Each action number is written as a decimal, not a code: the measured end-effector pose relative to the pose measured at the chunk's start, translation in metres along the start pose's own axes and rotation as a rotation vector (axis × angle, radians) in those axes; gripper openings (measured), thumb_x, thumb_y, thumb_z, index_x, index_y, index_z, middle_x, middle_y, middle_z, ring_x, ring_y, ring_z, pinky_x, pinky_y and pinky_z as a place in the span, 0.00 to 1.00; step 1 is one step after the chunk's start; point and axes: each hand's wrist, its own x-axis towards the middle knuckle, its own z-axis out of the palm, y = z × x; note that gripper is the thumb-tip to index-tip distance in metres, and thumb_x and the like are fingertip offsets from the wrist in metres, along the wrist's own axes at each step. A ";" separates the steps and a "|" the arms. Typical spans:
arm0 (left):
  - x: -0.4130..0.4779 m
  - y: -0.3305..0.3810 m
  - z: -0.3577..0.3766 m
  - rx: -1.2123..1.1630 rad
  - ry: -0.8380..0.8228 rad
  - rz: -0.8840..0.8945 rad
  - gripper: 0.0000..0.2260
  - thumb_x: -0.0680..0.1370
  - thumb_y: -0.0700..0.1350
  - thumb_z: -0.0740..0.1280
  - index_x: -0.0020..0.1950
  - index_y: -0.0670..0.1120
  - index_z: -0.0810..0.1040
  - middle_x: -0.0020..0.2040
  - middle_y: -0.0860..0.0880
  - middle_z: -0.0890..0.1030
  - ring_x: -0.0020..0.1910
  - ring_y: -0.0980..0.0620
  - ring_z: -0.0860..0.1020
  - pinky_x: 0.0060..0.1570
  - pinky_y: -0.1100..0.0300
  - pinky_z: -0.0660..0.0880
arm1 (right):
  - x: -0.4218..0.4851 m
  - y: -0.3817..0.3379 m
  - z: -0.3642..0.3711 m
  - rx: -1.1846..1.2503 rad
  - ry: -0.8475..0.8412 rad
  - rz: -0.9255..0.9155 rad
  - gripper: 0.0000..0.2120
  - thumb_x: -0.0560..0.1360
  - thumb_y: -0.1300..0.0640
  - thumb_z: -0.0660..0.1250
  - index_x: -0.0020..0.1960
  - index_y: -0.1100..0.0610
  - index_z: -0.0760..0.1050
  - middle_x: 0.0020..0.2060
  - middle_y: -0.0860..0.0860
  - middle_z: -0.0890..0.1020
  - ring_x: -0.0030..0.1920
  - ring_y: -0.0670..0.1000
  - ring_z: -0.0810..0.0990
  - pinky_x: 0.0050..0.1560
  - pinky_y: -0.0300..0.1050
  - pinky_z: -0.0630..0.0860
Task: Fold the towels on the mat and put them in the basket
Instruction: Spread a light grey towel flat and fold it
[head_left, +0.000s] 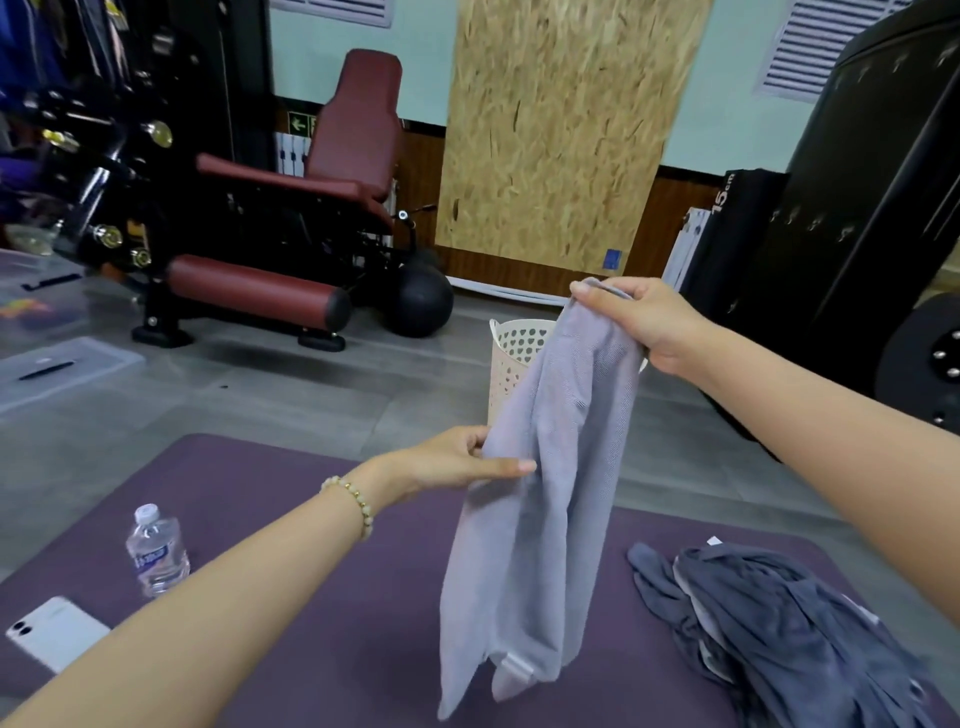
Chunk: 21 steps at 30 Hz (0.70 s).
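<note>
From the head camera, your right hand (639, 322) is raised out in front of you, its grip clamped on the top corner of a pale lilac-grey towel (540, 493), with the cloth bunched between thumb and curled fingers. The towel hangs down from that hand in a long, loosely gathered drape above the purple mat (337, 597). Whether its lower end touches the mat cannot be told. Your left hand (457, 460) is lower and to the left. Its grip is closed on the towel's left edge about midway down, thumb laid across the front and fingers behind the cloth. A cream bead bracelet (356, 501) sits on that wrist.

Behind the hanging towel, on the grey floor past the far edge of the mat, stands a white perforated plastic basket (511, 353), partly hidden by the cloth. On the mat to your right lies a crumpled dark grey towel (779, 634), unfolded. To your left on the mat, a clear plastic water bottle (156, 551) stands upright, and a white phone (54, 631) lies flat near it. Farther back are a maroon padded gym machine (311, 208), a black ball (421, 306) beside it, and a chipboard panel (561, 130) leaning against the wall.
</note>
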 end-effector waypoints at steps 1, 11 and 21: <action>0.001 -0.003 0.003 0.008 0.009 0.002 0.20 0.71 0.54 0.74 0.61 0.50 0.77 0.54 0.57 0.82 0.52 0.60 0.80 0.51 0.67 0.74 | 0.000 -0.003 0.002 0.002 0.006 -0.007 0.09 0.71 0.50 0.74 0.46 0.56 0.82 0.42 0.49 0.83 0.41 0.45 0.81 0.46 0.37 0.77; -0.009 -0.054 0.010 0.232 0.026 -0.097 0.15 0.68 0.58 0.76 0.45 0.50 0.80 0.44 0.54 0.84 0.47 0.54 0.81 0.50 0.62 0.77 | 0.007 -0.026 -0.024 0.115 0.067 -0.056 0.30 0.41 0.36 0.79 0.38 0.51 0.83 0.34 0.45 0.85 0.37 0.43 0.83 0.41 0.37 0.78; -0.019 -0.057 0.000 -0.129 0.086 -0.135 0.09 0.75 0.45 0.71 0.54 0.45 0.80 0.47 0.51 0.85 0.46 0.55 0.83 0.41 0.66 0.77 | 0.010 0.017 -0.053 0.069 0.211 0.124 0.31 0.53 0.39 0.78 0.51 0.53 0.81 0.48 0.50 0.84 0.51 0.49 0.82 0.54 0.44 0.78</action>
